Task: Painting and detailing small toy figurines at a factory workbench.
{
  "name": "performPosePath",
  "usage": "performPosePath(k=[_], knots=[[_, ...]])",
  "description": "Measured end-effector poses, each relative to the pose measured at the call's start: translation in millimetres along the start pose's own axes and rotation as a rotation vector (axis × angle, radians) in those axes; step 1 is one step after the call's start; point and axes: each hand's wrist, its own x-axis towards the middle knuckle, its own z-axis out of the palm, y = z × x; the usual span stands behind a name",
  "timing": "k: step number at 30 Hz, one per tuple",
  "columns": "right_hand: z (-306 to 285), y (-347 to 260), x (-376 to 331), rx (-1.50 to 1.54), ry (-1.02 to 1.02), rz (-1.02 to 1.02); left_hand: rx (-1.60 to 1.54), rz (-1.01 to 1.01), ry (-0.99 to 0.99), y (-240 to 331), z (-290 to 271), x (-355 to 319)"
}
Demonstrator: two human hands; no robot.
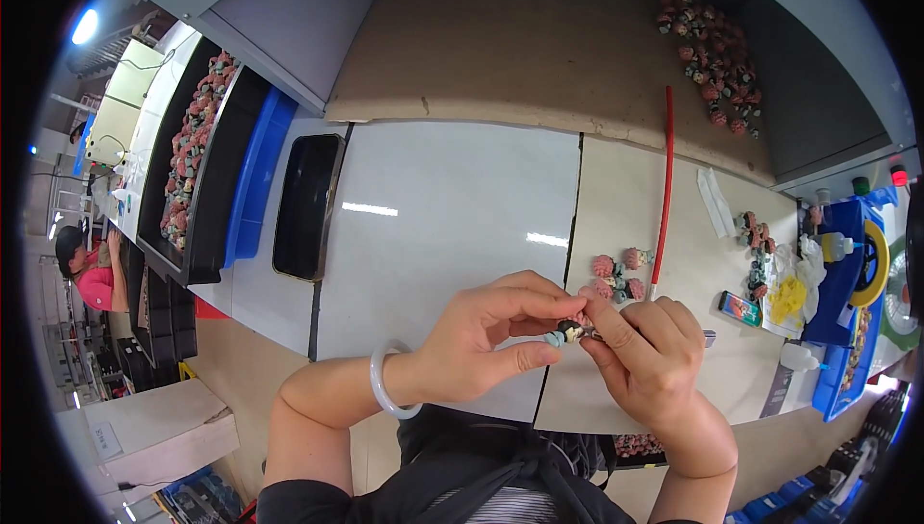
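Small, knobbly pink, black and pale-blue figurine (572, 332) sits above the glossy white table (433, 245), pinched by the left hand's (470, 343) fingers; right hand (656, 362) meets it, grip unclear. Judged light, rigid, chip-prone: hold by opposite ends.

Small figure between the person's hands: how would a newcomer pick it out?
Start at the pale worktable; over its near side are the left hand and right hand. Between them is a small figure, partly pink, dark, cream and pale blue. Unlike the pink figures lying just beyond on the tabletop, this one is held.
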Motion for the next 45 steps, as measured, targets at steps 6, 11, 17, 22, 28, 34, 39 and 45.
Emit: performPosePath(k=[6, 11, 17, 22, 28, 34, 39, 45], knots=[[-6.5, -4.8, -2.5, 0.418, 0.064, 0.217, -0.130, -0.113, 0.023, 4.1, 1.7, 1.0], [-4.2, -3.4, -4.2, 0.292, -0.128, 0.153, -0.048, -0.040, -0.034, -0.3, 1.6, 0.6], [-4.7, -6.0, -2.5, 0.324, -0.139, 0.198, -0.035, -0.045, -0.041, -0.5, 1.1, -0.2], [-3.9, -5.2, -2.4, 0.324, -0.148, 0.193, -0.034, -0.043, -0.035, 1.6, 1.5, -0.5], [-4.4, -5.8, -1.5, 0.325, -0.140, 0.194, -0.026, -0.047, -0.047, 1.3, 0.5, -0.6], [-4.3, -6.3, -2.3, 0.305, -0.132, 0.191, -0.029, -0.038, -0.037, 0.9, 1.4, -0.9], [-4.5, -6.3, -2.0, 0.305, -0.133, 0.188, -0.042, -0.050, -0.039, 1.0, 1.3, -0.9], [-3.5, -5.1, -2.4, 0.303, -0.122, 0.179, -0.039, -0.049, -0.044, 0.0, 0.5, -1.4]])
